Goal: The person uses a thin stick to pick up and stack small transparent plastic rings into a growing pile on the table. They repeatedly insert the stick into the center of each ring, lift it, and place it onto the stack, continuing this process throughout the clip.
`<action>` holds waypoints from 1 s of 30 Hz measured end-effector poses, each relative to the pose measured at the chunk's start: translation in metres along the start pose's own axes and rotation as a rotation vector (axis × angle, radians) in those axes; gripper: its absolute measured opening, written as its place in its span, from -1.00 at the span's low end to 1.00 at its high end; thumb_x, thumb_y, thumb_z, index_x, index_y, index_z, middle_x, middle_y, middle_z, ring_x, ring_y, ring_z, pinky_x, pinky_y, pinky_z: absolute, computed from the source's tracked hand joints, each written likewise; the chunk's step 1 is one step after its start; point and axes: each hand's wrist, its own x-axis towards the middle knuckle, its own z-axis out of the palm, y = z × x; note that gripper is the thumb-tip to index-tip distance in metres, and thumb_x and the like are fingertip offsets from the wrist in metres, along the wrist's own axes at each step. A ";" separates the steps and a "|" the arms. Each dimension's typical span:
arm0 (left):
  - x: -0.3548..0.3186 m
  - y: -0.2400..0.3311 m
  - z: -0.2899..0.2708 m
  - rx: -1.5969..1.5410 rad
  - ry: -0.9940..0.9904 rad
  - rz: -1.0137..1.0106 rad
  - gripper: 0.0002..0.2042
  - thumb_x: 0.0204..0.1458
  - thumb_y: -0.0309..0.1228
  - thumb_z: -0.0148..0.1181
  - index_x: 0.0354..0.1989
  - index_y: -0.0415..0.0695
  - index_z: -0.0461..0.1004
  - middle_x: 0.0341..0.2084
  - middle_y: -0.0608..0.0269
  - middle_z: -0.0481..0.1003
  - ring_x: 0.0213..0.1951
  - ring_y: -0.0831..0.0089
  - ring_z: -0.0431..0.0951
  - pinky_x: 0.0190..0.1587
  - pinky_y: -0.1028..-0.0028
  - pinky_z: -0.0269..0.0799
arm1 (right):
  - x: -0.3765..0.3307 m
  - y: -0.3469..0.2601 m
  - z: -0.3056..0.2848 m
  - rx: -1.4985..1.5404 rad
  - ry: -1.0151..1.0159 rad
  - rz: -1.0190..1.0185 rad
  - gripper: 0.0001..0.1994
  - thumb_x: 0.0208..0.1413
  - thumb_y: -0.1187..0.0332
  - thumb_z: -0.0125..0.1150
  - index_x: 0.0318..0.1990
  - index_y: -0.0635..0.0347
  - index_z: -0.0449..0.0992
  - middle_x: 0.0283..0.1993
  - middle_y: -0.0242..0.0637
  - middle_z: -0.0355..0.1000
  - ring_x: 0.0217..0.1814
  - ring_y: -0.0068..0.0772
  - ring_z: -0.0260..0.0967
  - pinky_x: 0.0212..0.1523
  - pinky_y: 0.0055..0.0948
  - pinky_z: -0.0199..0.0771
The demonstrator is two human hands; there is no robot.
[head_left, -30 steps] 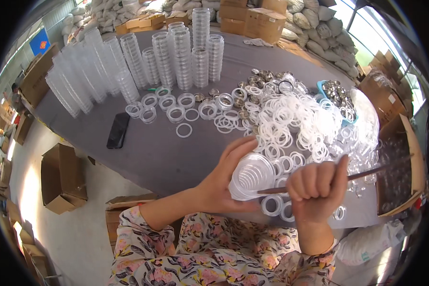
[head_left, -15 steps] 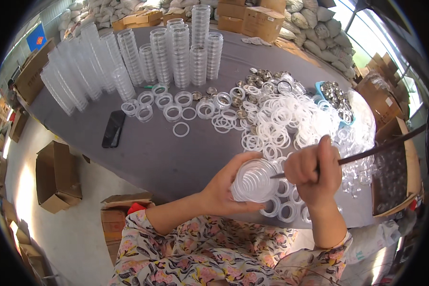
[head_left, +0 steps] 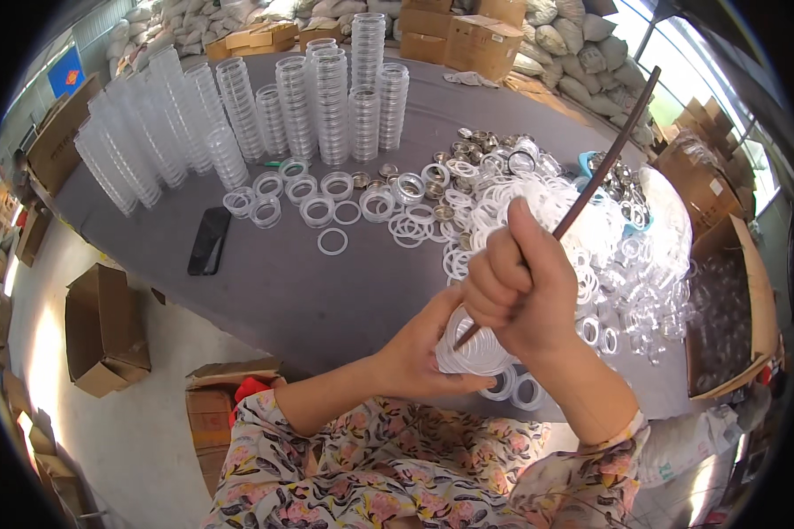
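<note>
My left hand [head_left: 419,351] is wrapped round a short stack of clear plastic round cases [head_left: 494,354] near the table's front edge. The stack's open end faces up toward me. In the fist of my right hand [head_left: 525,286] is a thin dark brown stick [head_left: 607,163], thumb pointing up. Its upper end slants up to the right, and its pointed lower end reaches into the mouth of the stack. My right hand hides part of the stack's far rim. Below it, several clear rings [head_left: 528,392] lie on the table.
A heap of white rings [head_left: 503,198] and metal caps spreads at right, beside a blue basket [head_left: 584,160]. Tall stacks of clear cases [head_left: 331,106] stand at the back left. A black phone [head_left: 209,241] lies on the grey table [head_left: 326,295]. An open carton [head_left: 730,309] stands at right.
My right hand has moved left over the stack. The stick has swung from nearly level to steep, and its tip has gone down into the stack. My left hand stays almost in place.
</note>
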 end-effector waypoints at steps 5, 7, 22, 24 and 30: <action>0.001 0.000 -0.003 -0.046 0.035 -0.013 -0.17 -0.37 -0.40 0.37 0.10 -0.25 -0.04 -0.06 0.11 0.21 0.00 0.42 0.24 0.02 0.46 0.15 | 0.006 0.008 -0.004 -0.450 0.046 -0.372 -0.45 0.16 0.06 -0.33 -0.87 0.03 -0.06 -0.89 -0.49 -0.15 -0.85 -0.63 -0.26 -0.83 -0.60 -0.31; 0.003 0.005 -0.008 -0.025 0.031 -0.019 -0.17 -0.36 -0.49 0.35 0.11 -0.22 -0.08 -0.06 0.19 0.22 -0.02 0.45 0.27 0.02 0.46 0.16 | 0.003 0.003 -0.008 -0.664 0.154 -0.369 -0.43 0.16 0.07 -0.30 -0.89 0.05 -0.02 -0.90 -0.46 -0.12 -0.86 -0.62 -0.23 -0.82 -0.58 -0.28; -0.007 -0.011 -0.018 -0.113 0.061 0.124 -0.24 -0.24 -0.32 0.27 0.14 -0.23 -0.04 0.01 0.09 0.13 0.09 0.31 0.11 0.10 0.40 0.02 | -0.011 0.032 -0.022 0.189 -0.170 -0.443 -0.44 0.18 0.02 -0.50 -0.86 0.03 -0.06 -0.87 -0.50 -0.16 -0.82 -0.59 -0.32 -0.78 -0.59 -0.29; -0.005 -0.038 -0.036 -0.159 0.130 0.213 -0.31 -0.15 -0.34 0.18 0.15 -0.22 -0.05 0.05 0.09 0.11 0.11 0.31 0.09 0.12 0.37 -0.01 | -0.013 0.030 -0.023 0.243 -0.155 -0.452 -0.44 0.18 0.02 -0.51 -0.86 0.03 -0.06 -0.87 -0.51 -0.16 -0.82 -0.59 -0.32 -0.78 -0.59 -0.30; 0.009 -0.147 -0.174 1.231 0.760 -0.168 -0.56 -0.06 -0.28 0.01 0.01 -0.16 0.17 -0.04 0.08 0.23 0.08 0.19 0.15 0.13 0.04 -0.14 | -0.025 0.022 -0.021 0.297 -0.060 -0.525 -0.44 0.19 0.02 -0.54 -0.85 0.03 -0.07 -0.87 -0.52 -0.17 -0.83 -0.61 -0.32 -0.79 -0.60 -0.30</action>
